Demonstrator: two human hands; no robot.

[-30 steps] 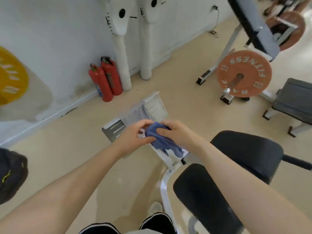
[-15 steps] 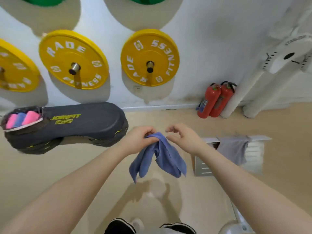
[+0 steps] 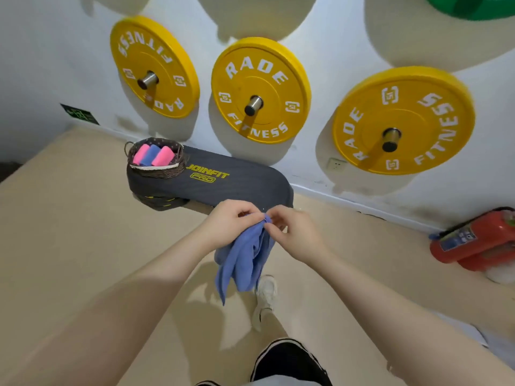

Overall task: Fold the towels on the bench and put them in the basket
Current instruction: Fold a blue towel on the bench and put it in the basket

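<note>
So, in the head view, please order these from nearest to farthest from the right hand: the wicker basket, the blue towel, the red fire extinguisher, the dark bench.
1. blue towel: pinched by the right hand itself.
2. dark bench: just beyond the hand, by the wall.
3. red fire extinguisher: far right, on the floor.
4. wicker basket: on the bench's far left end.

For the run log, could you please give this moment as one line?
left hand: grips blue towel | right hand: pinches its top | towel: unfolded | basket: on bench

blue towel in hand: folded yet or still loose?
Loose. The blue towel hangs bunched in uneven drapes, pinched at its top by the left hand and right hand.
</note>
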